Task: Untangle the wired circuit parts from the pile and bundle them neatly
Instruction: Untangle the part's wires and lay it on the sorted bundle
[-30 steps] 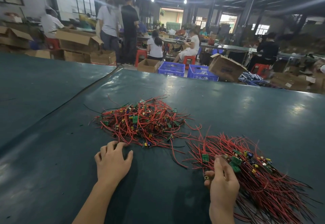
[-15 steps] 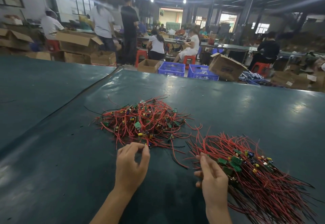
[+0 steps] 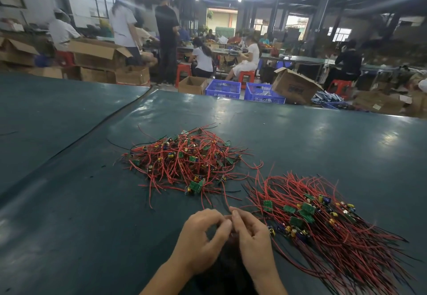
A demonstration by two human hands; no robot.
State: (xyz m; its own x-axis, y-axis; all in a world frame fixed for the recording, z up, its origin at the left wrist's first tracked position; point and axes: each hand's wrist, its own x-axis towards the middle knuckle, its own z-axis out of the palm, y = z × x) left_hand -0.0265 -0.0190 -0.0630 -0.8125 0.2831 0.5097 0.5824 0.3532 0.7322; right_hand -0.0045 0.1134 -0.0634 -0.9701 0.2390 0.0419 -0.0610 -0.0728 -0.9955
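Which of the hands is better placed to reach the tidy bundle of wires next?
Right, probably. The right hand sits directly beside the neat bundle, whose nearest parts lie just off its knuckles. The left hand is on the far side, fingertips meeting the right's, nearer the tangled pile.

On the dark green worktop [image 3: 300,132] the two hands meet fingertip to fingertip at 6 o'clock. The left hand [image 3: 201,241] and right hand [image 3: 255,241] both have curled fingers, but whether they pinch a wire is too small to tell. A tangled pile [image 3: 184,160] of red-wired circuit parts lies at 12 o'clock from them. An aligned bundle [image 3: 323,220] lies at 3 o'clock, just beside the right hand.
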